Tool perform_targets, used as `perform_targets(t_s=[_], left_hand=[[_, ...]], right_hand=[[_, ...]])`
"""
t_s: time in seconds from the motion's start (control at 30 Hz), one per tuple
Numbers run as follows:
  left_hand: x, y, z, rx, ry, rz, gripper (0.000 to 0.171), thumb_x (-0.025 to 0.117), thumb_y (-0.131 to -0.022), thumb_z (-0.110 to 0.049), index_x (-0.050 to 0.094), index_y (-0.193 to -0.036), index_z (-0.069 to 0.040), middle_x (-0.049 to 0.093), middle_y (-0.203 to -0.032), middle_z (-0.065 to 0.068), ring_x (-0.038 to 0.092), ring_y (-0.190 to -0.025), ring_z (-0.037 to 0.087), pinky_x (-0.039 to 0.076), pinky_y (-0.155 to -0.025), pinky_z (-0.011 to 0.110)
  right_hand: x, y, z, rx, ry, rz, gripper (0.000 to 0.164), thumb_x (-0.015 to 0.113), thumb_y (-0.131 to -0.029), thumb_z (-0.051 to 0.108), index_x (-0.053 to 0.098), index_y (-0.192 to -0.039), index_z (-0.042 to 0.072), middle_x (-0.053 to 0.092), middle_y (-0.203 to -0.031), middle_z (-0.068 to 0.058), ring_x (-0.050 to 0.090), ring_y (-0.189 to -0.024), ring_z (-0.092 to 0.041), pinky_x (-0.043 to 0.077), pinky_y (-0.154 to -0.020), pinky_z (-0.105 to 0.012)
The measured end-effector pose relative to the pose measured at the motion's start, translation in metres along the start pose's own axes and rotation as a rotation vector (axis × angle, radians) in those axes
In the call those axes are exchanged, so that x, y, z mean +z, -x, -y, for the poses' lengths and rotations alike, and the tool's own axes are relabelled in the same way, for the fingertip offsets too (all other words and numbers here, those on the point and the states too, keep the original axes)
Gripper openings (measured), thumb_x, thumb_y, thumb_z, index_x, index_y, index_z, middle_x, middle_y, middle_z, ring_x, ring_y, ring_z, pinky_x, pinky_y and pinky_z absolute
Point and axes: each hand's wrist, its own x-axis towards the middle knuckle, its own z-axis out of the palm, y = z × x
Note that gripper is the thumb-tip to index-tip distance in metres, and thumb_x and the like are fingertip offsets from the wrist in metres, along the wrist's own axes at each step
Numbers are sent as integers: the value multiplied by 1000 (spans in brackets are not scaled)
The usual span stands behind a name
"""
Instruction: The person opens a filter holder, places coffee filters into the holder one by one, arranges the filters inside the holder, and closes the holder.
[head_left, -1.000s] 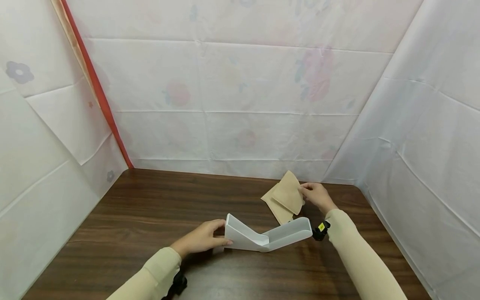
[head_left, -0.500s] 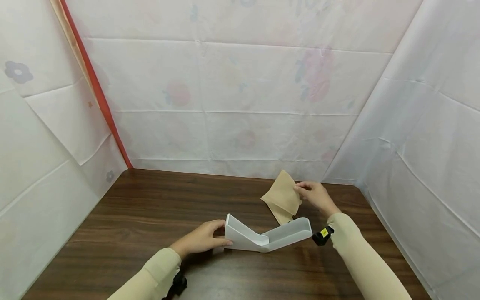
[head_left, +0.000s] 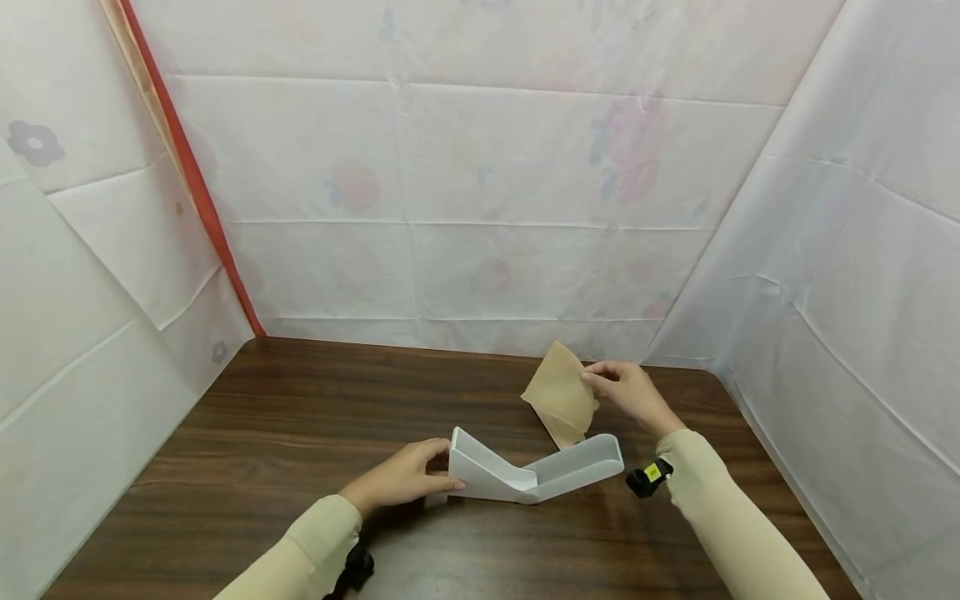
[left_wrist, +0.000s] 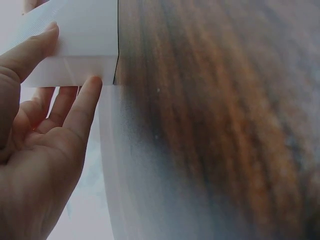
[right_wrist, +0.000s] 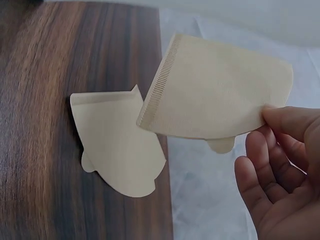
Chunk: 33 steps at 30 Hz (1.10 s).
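Tan filter paper [right_wrist: 215, 90] stuck out to the left of the right fingers [right_wrist: 259, 155], and that was what I watched most. Those fingers pinched it by one corner, with the thumb on the side that faced me. I could not see the fingertip behind it. Its long way ran left from the thumb, a bit slanted. The bumpy seam [right_wrist: 159, 85] was the end farthest from the pinch, and a little round tab [right_wrist: 222, 145] poked out just beside the fingers.

Another filter paper [right_wrist: 117, 140] lay on the table [head_left: 337, 400], lower than the right fingers and off to their left. I could not tell if the two papers touched.

A white holder [head_left: 502, 483] sat mostly left of the right fingers and lower in the head view. It was bent like a wide V, and its long way went left to right. The left fingers [left_wrist: 86, 105] gripped its left end. The right fingers were nearer to both papers, and also nearer to the holder's right end.
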Motion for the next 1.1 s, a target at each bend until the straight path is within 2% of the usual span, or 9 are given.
perform_targets(t_s=[0.2,0.33,0.53,0.77,1.1], left_hand=[[1,0,-1,3,0,2,36,74,-94,-27,62,-125,-12,65,-124,1,60,-116,23,52,-92,33],[0,0,-1,7,3,3,36,74,-94,-26,62,-125,-11,65,-124,1,60,-116,22,52,-92,34],[0,0,-1,-11,6,-3,37,75,-93,-26,62,-125,-12,65,-124,0,60,-116,23,52,-93,39],[0,-1,-1,-10,-9,-14,36,76,-92,-25,63,-124,-12,65,-122,-1,61,-114,22,52,-93,39],[0,-1,-2,-11,-7,-16,36,76,-92,-25,63,-123,-12,65,-122,-2,61,-114,21,52,-93,39]], right_hand=[[-3,8,10,-57,6,11,29,67,-99,32,73,-115,8,70,-102,-8,65,-92,-27,55,-80,-47],[-5,12,17,-92,1,4,27,67,-99,33,74,-112,11,70,-96,-6,64,-91,-32,55,-77,-44],[-6,17,26,-144,-5,2,23,69,-98,33,75,-107,14,68,-87,-9,62,-80,-25,53,-68,-34],[-6,23,33,-176,19,5,22,70,-96,37,74,-105,17,66,-82,-3,60,-74,-22,49,-61,-31],[-4,32,46,-250,24,32,15,72,-94,39,75,-102,25,70,-88,4,57,-73,-20,46,-59,-29]])
